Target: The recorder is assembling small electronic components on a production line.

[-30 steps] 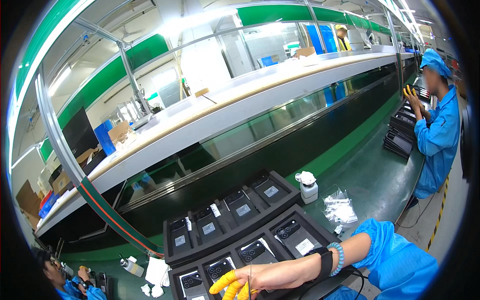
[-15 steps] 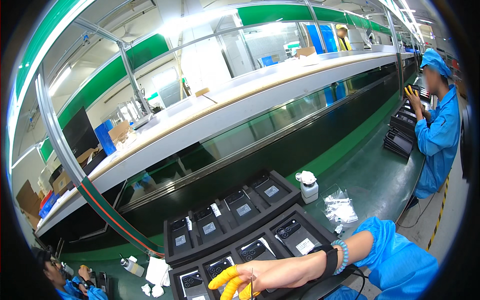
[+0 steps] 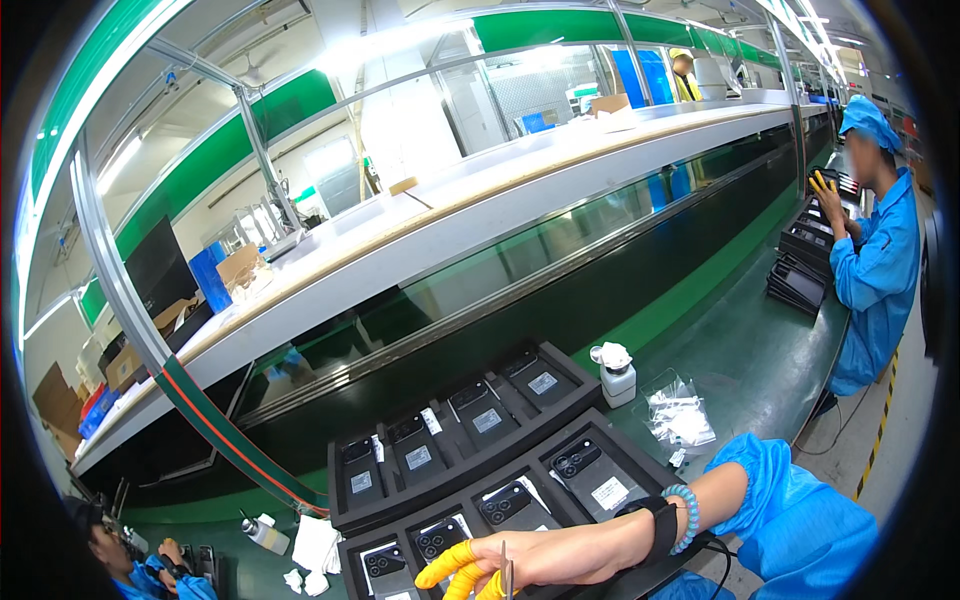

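Note:
My right hand (image 3: 510, 565) reaches in from the lower right over the near foam tray, with yellow finger cots on its fingertips. The fingers curl down past the lower edge, closed about a slim pointed metal tool that looks like tweezers (image 3: 507, 572), its end sticking up. Their grip is partly out of view. Under and around the hand, the near black tray (image 3: 650, 462) holds several dark phones, among them a phone (image 3: 600, 470) with a white label. My left hand does not show.
Behind is another black tray (image 3: 335, 480) of phones. A white bottle (image 3: 618, 380) and a plastic bag (image 3: 680, 415) stand right of it; white cloths (image 3: 316, 545) and another bottle (image 3: 264, 533) lie left. Co-workers sit at the far right (image 3: 880, 260) and lower left (image 3: 120, 560).
My right hand has turned slightly, and the metal tool in it now shows a broader side. The trays and phones stay where they were.

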Action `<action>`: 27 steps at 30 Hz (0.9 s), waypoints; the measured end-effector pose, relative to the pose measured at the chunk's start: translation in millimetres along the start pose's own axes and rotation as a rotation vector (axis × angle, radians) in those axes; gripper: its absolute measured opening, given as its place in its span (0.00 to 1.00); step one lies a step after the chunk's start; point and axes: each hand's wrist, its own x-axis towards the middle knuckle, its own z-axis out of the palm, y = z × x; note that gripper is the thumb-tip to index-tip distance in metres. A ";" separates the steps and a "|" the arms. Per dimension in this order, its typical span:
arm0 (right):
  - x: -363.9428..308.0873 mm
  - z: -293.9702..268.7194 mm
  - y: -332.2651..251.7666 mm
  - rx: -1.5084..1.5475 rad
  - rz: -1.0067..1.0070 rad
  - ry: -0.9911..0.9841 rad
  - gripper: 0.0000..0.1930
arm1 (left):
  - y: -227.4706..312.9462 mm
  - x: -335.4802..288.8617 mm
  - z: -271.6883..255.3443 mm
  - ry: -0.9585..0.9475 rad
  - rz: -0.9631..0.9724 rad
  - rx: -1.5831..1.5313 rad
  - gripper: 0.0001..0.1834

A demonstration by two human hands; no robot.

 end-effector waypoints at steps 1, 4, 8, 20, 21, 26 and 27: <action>0.0 -0.2 1.1 0.001 -0.001 0.001 0.23 | 0.8 2.3 -1.3 -0.002 -0.001 0.001 0.27; 0.1 1.5 3.4 0.037 -0.004 -0.006 0.21 | 2.8 5.8 -3.6 -0.077 0.080 0.005 0.27; 0.2 -0.6 4.6 0.092 -0.001 0.019 0.20 | 4.8 8.6 0.1 0.036 0.044 0.088 0.29; -0.6 -5.7 -0.7 0.029 0.021 0.093 0.19 | -4.3 4.7 2.1 0.012 0.148 0.266 0.25; -1.1 -6.1 -2.2 0.009 0.047 0.093 0.19 | -3.7 4.1 1.8 -0.017 0.117 0.241 0.23; -0.5 -14.0 -1.4 -0.032 -0.048 0.027 0.22 | 2.5 5.4 7.6 -0.031 0.082 0.105 0.21; -1.6 -14.2 -3.3 -0.060 -0.062 0.029 0.22 | 3.4 6.0 8.3 -0.054 0.091 0.088 0.21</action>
